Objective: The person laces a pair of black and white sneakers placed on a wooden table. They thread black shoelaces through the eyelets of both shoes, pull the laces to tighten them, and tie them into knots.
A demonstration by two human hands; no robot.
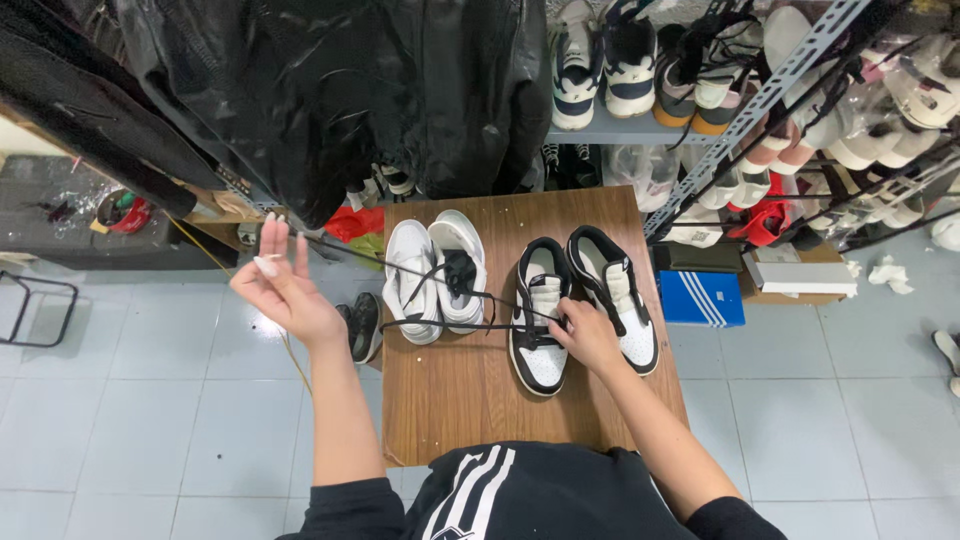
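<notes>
Floor point(150, 400): pale grey-blue square tiles, evenly lit, soft shadows. Small wooden bench point(470, 390) at centre, brown grain top. Behind it, grey metal shelving point(610, 130) packed with pairs of sneakers; angled slotted uprights point(760, 100) on the right carry more shoes, some wrapped in clear plastic. Black jackets point(330, 90) hang across the upper left. Blue shoebox point(702, 298) and white box point(800, 272) sit on the floor to the right. Black wire frame point(38, 310) at far left. Crumpled white paper point(888, 272) on the tiles.
</notes>
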